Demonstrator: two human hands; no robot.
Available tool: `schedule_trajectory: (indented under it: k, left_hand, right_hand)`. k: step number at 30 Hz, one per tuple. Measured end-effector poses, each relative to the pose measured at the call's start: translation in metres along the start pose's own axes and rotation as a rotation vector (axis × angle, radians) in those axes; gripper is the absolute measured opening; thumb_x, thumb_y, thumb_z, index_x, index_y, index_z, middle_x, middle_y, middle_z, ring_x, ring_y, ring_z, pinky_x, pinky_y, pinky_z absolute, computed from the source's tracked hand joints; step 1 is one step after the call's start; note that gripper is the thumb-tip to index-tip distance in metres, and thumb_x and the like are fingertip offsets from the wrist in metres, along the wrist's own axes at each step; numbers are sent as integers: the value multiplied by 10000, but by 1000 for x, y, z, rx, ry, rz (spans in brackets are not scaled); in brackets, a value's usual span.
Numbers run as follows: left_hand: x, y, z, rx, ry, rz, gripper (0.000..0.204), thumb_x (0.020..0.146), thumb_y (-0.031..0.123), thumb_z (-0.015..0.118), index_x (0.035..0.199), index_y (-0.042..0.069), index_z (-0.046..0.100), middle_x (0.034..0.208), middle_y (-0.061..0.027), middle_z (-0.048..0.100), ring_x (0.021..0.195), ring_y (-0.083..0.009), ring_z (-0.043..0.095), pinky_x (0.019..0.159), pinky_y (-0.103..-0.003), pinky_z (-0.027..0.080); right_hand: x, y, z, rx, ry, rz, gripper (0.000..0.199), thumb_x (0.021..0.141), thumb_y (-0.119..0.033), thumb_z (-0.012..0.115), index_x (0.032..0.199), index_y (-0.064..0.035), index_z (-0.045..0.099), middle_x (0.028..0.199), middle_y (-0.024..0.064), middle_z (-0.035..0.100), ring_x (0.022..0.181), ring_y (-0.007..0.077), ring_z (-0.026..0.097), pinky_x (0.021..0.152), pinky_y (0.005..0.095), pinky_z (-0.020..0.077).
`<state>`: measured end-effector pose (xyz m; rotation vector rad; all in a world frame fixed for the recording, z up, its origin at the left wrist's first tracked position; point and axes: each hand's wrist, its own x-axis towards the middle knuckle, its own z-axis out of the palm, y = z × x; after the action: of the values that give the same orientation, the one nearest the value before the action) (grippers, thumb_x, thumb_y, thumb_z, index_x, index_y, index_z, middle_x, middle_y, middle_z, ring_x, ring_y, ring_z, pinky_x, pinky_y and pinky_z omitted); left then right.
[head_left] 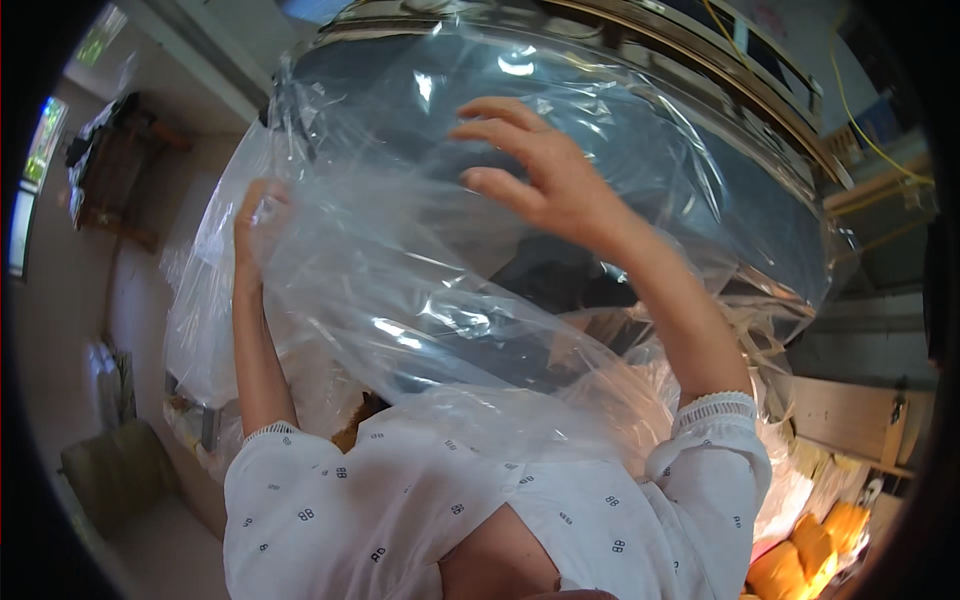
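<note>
As clear plastic sheeting (400, 235) covers the dark surface (765, 215), head view, left hand (262, 215) clenched on sheeting at the surface's left edge, right hand (545, 170) released, fingers loosely spread above its middle, olive chair (120, 478) off its near left, yellow bundles (810, 560) off its near right.

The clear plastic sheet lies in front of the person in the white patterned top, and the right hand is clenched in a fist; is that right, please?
Not quite: the head view shows the right hand open, not clenched. The clear plastic sheet does lie in front of the person in the white patterned top.
</note>
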<state>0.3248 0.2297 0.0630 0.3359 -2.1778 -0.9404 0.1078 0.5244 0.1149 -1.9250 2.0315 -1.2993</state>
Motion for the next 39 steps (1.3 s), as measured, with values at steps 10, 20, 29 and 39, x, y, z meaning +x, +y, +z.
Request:
schedule_trajectory:
  k: [10,20,29,39]
  left_hand:
    - [80,-1,42,168,-305,51,236,800,83,512,1023,57,585,965,-83,573,900,-207,549,768,-288,432]
    - [181,-35,205,227,-219,-14,316,683,325,697,876,78,652,855,-62,615,757,-187,591,703,-349,441]
    - [169,11,153,-388,-32,35,112,784,122,636,857,38,631,757,21,585,723,-51,516,658,-185,404]
    - [158,-74,73,311,308,-1,101,743,169,622,781,78,605,755,-58,556,704,-224,564,651,-342,420]
  right_hand:
    - [-27,54,19,-714,-253,240,680,744,-367,622,1331,-184,334,1400,44,283,1280,302,251,1009,524,234]
    - [-20,48,14,-633,-267,282,651,756,-370,600,1327,-182,349,1407,56,265,1293,312,222,1024,524,198]
    - [21,57,-25,-238,159,359,566,744,-205,660,1246,-63,438,1317,122,404,1106,239,492,826,294,448]
    - [-94,94,-109,852,-177,1108,174,662,-153,627,725,5,588,568,30,536,485,98,490,456,216,365]
